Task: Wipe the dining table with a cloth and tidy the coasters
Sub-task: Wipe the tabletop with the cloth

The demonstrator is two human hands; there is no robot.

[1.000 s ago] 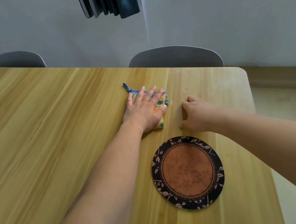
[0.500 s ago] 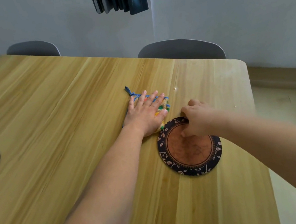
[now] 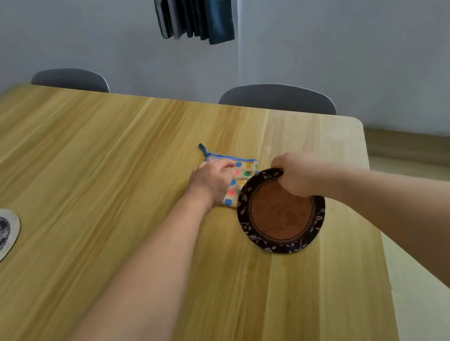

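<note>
Tabletop [image 3: 99, 166] lay bare leftward; its right edge ran close. My left hand [image 3: 212, 182] clutched the cloth [image 3: 241, 178]; my right hand's [image 3: 296, 175] grip pinched the coaster's [image 3: 281, 216] far rim, tilting it.

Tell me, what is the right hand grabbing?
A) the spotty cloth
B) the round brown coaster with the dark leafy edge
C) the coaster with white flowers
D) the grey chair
B: the right hand is curled over the far edge of the brown coaster, tipping it up off the table, while the left hand holds the spotty cloth.
</note>
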